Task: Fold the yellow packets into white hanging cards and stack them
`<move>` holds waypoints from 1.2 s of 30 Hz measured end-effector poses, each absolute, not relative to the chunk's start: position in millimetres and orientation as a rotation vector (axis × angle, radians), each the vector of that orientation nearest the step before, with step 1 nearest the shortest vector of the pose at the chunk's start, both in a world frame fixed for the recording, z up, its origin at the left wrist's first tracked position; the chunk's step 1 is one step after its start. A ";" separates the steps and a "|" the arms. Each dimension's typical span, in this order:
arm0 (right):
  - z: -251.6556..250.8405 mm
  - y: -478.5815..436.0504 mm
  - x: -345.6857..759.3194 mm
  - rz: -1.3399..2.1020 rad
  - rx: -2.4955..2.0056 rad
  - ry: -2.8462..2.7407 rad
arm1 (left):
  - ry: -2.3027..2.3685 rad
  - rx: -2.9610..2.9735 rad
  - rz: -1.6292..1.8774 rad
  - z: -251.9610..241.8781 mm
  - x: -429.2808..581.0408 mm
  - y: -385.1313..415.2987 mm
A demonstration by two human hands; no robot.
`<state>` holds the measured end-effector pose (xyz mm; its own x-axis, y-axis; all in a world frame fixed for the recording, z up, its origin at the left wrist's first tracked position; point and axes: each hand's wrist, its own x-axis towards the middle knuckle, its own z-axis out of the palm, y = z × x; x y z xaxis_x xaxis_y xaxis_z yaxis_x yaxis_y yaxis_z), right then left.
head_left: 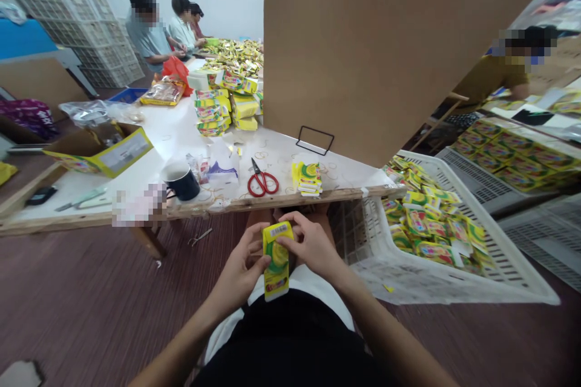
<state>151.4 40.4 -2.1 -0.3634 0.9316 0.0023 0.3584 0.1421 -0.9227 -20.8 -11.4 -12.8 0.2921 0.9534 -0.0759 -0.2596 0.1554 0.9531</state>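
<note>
Above my lap I hold a small yellow-and-green crayon box (276,263) upright, its barcode flap at the top. My left hand (247,260) grips its left edge, thumb across the front. With thumb and fingers, my right hand (311,242) pinches the box near its upper right side. Whether anything is inside the box cannot be seen. Just beyond my hands, a short stack of similar flat boxes (307,178) lies at the table's front edge. Red-handled scissors (262,180) rest to the left of that stack.
The white table (245,196) also carries a dark mug (182,181), an open yellow carton (106,154) and piled boxes (213,112). A large cardboard sheet (354,54) stands at its right. Beside me, a white plastic crate (512,260) holds many boxes. Several people work farther off.
</note>
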 end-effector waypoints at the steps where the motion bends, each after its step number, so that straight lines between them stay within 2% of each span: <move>1: -1.6 39.4 149.0 1.192 -1.255 -1.827 | 0.853 1.019 1.049 -12.5 -21.4 -11.4; 10: 4.9 38.1 154.7 1.304 -1.147 -1.798 | 0.820 0.973 1.085 -8.1 -23.7 -8.1; 19: 0.0 30.2 148.0 1.261 -1.069 -1.613 | 0.887 1.079 1.090 -8.0 -17.0 -14.6; 21: 7.0 35.5 173.2 0.917 -1.138 -1.697 | 0.945 1.141 1.090 -9.5 -16.8 -14.2; 25: 26.6 73.2 259.1 -0.239 -1.507 -1.472 | 1.072 1.219 1.111 -12.9 -20.3 -8.4; 27: 26.5 100.6 285.6 -0.430 -1.649 -1.418 | 1.091 1.230 1.084 -14.3 -20.4 -5.7; 28: 22.1 115.0 288.9 -0.365 -1.707 -1.450 | 1.093 1.238 1.059 -14.7 -19.8 -4.9; 32: -14.2 171.0 251.9 0.254 -1.944 -1.576 | 1.094 1.290 0.979 -15.8 -19.5 -5.0; 36: -43.5 206.3 216.2 0.443 -1.981 -1.563 | 1.155 1.289 0.998 -16.5 -28.2 -4.8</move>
<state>216.2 206.3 -43.5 0.2616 0.9611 0.0888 0.7715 -0.1529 -0.6175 -28.2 -4.8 -16.5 0.1745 0.9821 -0.0705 0.0735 0.0584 0.9956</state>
